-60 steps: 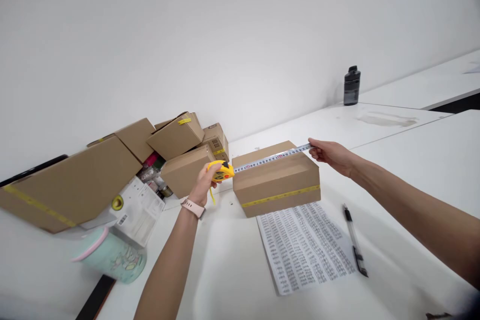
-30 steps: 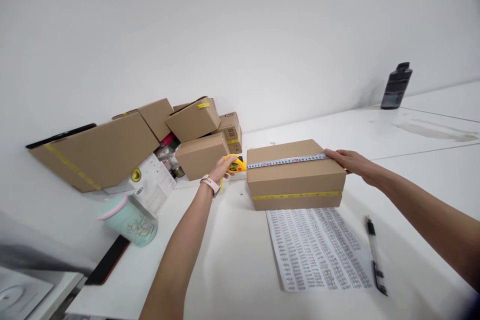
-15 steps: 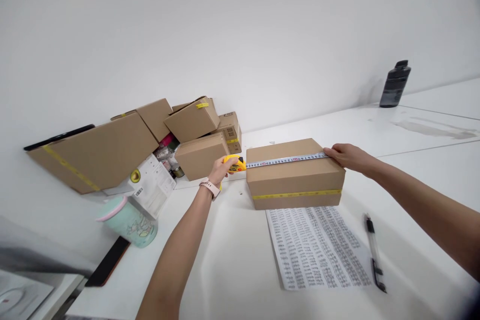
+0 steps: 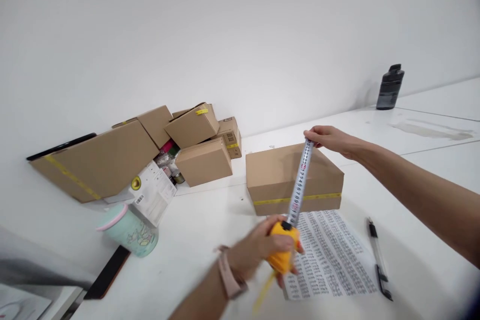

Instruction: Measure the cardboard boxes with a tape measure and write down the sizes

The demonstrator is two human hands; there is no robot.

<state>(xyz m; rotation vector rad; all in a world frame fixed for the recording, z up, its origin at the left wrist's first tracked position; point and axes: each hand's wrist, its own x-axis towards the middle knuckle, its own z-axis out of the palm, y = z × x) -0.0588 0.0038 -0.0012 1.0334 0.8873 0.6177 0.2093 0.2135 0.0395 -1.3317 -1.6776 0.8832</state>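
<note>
My left hand, a little blurred, is wrapped round a yellow tape measure in front of the cardboard box. The white, numbered blade runs up from its case at a slant, over the box. At the blade's far end, my right hand pinches the tip above the box's top. The brown cardboard box lies on the white table with a yellow tape strip along its front. A printed sheet lies in front of the box, partly behind my left hand.
Several cardboard boxes are stacked by the wall at the left. A mint tumbler and a white carton stand near them. On the right lies a pen; a dark bottle stands farther back.
My left hand has brought the tape measure toward me and right, from the box's left end to its front. My right hand has lifted the blade's tip and shifted it left, so the blade now slants.
</note>
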